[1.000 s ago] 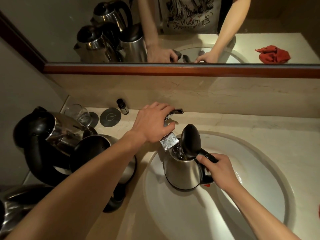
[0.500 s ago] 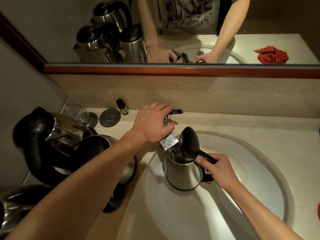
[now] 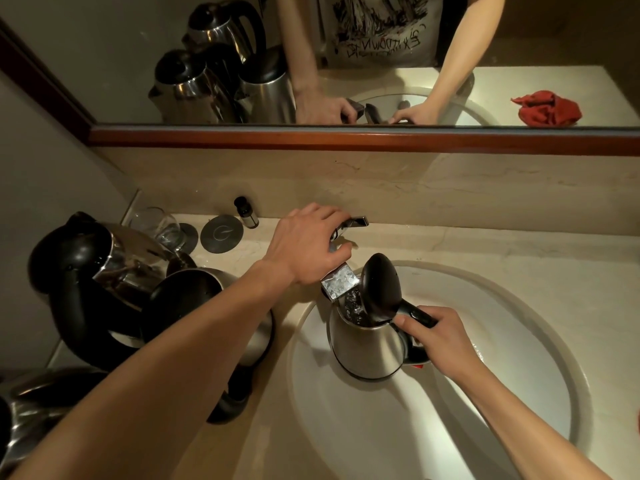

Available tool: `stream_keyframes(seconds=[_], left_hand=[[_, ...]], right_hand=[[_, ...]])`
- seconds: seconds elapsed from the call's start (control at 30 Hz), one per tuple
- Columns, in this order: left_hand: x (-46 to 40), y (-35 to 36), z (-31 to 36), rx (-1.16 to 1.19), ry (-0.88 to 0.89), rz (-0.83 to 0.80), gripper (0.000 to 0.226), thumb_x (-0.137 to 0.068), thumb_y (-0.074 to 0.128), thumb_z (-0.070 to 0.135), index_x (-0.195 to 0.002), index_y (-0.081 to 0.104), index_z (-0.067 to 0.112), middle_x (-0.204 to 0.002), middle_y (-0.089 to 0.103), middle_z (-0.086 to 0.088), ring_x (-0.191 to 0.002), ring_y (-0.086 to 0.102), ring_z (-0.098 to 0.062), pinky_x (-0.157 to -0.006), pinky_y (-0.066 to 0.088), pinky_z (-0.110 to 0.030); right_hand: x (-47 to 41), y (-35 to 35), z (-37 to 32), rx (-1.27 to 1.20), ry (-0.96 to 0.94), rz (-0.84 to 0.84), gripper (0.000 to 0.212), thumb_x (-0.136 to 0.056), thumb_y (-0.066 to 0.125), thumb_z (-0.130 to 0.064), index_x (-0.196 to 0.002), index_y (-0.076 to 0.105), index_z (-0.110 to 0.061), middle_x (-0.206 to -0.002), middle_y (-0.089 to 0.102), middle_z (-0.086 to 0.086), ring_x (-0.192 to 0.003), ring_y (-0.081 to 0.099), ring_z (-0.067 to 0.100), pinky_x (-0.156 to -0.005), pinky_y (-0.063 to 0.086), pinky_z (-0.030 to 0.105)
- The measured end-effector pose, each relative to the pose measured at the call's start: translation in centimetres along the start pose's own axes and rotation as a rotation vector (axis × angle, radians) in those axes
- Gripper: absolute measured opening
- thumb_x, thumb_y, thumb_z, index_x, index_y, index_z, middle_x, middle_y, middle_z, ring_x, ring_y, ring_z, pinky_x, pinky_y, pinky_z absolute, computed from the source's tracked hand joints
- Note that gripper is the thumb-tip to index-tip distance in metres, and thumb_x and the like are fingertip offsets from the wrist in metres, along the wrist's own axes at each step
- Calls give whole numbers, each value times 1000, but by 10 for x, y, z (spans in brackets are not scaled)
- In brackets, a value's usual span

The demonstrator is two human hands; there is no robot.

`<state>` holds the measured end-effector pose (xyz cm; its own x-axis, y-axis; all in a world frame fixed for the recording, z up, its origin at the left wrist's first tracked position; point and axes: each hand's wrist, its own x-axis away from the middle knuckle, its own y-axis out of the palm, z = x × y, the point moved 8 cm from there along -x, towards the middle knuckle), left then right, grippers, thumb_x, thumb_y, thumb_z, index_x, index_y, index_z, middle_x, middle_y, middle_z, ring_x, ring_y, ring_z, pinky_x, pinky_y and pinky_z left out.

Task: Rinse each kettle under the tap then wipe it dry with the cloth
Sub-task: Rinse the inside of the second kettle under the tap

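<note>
Head view: right hand [image 3: 446,337] grips open-lidded kettle [image 3: 367,344] under tap [image 3: 341,282] over sink [image 3: 519,306]; left hand [image 3: 304,247] curls on tap lever [image 3: 351,223].

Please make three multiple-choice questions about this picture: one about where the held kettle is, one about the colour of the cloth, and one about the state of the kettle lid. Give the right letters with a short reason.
1. Where is the kettle that the right hand holds?
A. In the sink, under the tap
B. On the counter beside the glass
C. On the floor

2. What colour is the cloth in the mirror?
A. White
B. Red
C. Blue

3. The lid of the held kettle is:
A. Shut
B. Removed
C. Open

Key: 1 A, the kettle stands in the sink below the tap, with the right hand on its handle. 2 B, the cloth is red. 3 C, the lid stands raised.
</note>
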<state>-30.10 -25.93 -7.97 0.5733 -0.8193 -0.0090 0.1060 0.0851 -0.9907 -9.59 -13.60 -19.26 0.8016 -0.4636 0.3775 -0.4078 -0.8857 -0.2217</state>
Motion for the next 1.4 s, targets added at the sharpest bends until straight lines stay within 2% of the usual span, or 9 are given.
stream_keyframes(seconds=[0.23,0.33,0.4,0.6,0.8,0.93,1.1,1.27,1.4], left_hand=[[0,0,0,-10,-9,-17,73,-80,23,63,-136,52,27,-135,58,9,-119,51,-17,-87,38,-34],[0,0,0,-4,-6,-14,73,-80,23,63,-136,53,26,-134,58,8,-118,51,-18,-87,39,-35],[0,-1,0,4,-5,-11,72,-80,24,63,-135,54,26,-133,59,8,-117,52,-19,-88,40,-35],[0,0,0,-7,-4,-9,70,-80,26,61,-135,54,26,-133,59,8,-116,52,-18,-87,39,-34],[0,0,0,-1,2,-14,71,-80,26,61,-134,54,25,-132,60,7,-115,53,-19,-87,40,-35],[0,0,1,-4,8,-19,73,-80,24,62,-136,53,26,-134,59,8,-118,52,-18,-89,40,-35],[2,0,4,1,61,-38,67,-90,30,54,-151,36,28,-141,56,7,-129,45,-18,-91,39,-37],[1,1,12,-61,146,-88,67,-93,18,49,-157,17,30,-153,43,7,-137,39,-18,-90,38,-38],[-3,1,20,-75,221,-135,72,-88,14,45,-157,16,27,-158,33,4,-139,37,-17,-100,36,-44]], right_hand=[[-1,1,-1,-17,14,-10,70,-65,80,-53,-64,48,9,-57,33,8,-54,33,20,-54,31,36],[-2,0,-1,-11,1,-10,58,-83,86,-28,-66,48,12,-57,33,7,-54,31,19,-52,29,31],[-2,0,1,5,4,-7,50,-89,81,-17,-67,49,14,-57,33,7,-53,31,19,-48,29,29],[-6,-1,5,9,-8,4,52,-90,79,-15,-60,43,7,-56,32,7,-54,30,19,-47,26,25],[-6,-2,7,5,-5,-2,52,-89,81,-17,-59,44,4,-55,34,8,-53,31,19,-48,28,28],[-3,0,6,-15,3,-17,64,-71,82,-48,-67,53,9,-56,36,4,-55,33,19,-57,30,33],[-3,0,6,-5,-9,-12,54,-82,84,-32,-65,51,8,-57,35,6,-55,33,19,-59,30,34],[-5,-2,3,30,-9,-3,58,-69,78,-47,-61,51,4,-56,35,4,-56,32,19,-60,28,34],[-5,-2,3,45,-16,3,67,-63,77,-55,-67,56,8,-57,36,4,-57,33,19,-60,30,34]])
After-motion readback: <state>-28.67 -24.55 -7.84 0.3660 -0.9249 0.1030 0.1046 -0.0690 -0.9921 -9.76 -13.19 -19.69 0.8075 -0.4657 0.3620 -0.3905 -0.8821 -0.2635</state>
